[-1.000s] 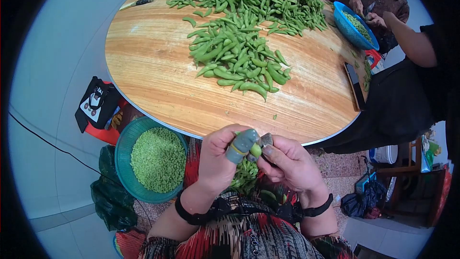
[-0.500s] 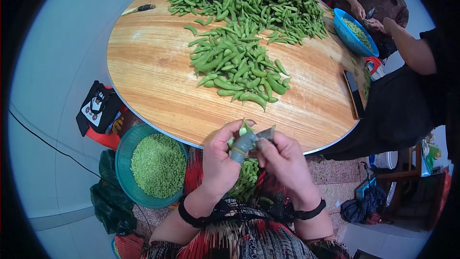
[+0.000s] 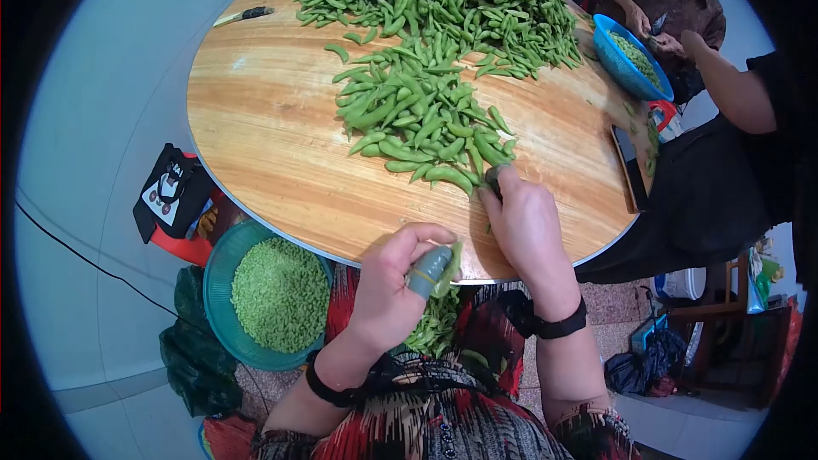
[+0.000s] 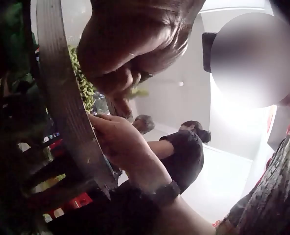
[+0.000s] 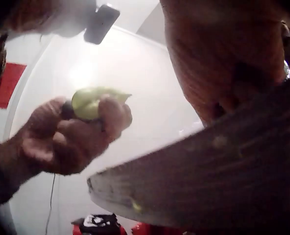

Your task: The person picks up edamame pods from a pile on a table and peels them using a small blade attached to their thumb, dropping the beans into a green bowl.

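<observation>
My left hand (image 3: 392, 290) holds a green soybean pod (image 3: 449, 271) between fingers and thumb, by the table's near edge. A grey-green cover with a yellow band wraps its thumb. The right wrist view shows this pod (image 5: 89, 104) as a bulging, pale-green shape in the left fingers. My right hand (image 3: 528, 221) reaches over the wooden table (image 3: 273, 162), its fingertips right at the near end of a small heap of soybean pods (image 3: 417, 111). A dark cover sits on one of its fingertips; I cannot tell whether it grips a pod.
A larger pod pile (image 3: 460, 0) covers the far table. A phone (image 3: 629, 166) lies at the right edge, a dark-handled tool (image 3: 244, 15) at left. Below left stands a teal basket (image 3: 215, 290) of shelled beans. Another person works beside a blue basin (image 3: 615, 55). Empty-looking pods (image 3: 433, 328) lie on the lap.
Both hands worked together on a pod at the table edge. My right hand has since moved forward to the heap, while the left stays near the edge with a pod.
</observation>
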`<state>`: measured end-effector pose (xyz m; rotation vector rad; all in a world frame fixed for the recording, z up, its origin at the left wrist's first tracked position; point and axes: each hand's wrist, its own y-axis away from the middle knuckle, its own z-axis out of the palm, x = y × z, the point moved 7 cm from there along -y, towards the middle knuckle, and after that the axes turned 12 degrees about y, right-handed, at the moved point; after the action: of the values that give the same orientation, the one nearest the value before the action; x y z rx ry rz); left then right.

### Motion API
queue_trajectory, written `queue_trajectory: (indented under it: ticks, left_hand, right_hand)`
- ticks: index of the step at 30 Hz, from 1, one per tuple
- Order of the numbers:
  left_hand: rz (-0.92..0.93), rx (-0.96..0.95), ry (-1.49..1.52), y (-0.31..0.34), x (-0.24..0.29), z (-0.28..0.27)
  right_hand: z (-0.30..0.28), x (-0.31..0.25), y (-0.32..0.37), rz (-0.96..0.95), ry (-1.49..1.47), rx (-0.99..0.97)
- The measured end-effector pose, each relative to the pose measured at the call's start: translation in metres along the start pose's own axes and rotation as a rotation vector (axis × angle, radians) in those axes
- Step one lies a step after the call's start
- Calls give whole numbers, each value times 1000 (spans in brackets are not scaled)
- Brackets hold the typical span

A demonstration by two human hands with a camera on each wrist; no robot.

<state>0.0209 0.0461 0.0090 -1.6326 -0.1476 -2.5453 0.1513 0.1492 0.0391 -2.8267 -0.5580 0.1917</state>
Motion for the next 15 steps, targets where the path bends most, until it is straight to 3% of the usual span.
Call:
queue_trajectory:
  ticks: [3,5,6,8,9,11,15]
  left_hand:
    - [-118,-125,44,4,-9,1]
    - [210,-509,-299,7,6,22]
    - [209,-511,-300,7,4,23]
    - [164,-363,-277,3,-2,19]
    - [162,-366,-276,5,2,24]
    - [-277,-6,210,5,-11,12]
    - [-251,116,545,0,-16,10]
  right_hand:
    - [-4,5,12,-43,-199,12]
    - [2,19,22,154,-713,-45]
    - [-2,19,26,156,-715,-44]
    - [10,18,41,402,-1273,-287]
    - [4,16,46,405,-1273,-286]
    - [0,-3,59,380,-1352,-483]
    - [-11,-29,68,174,-1347,-579]
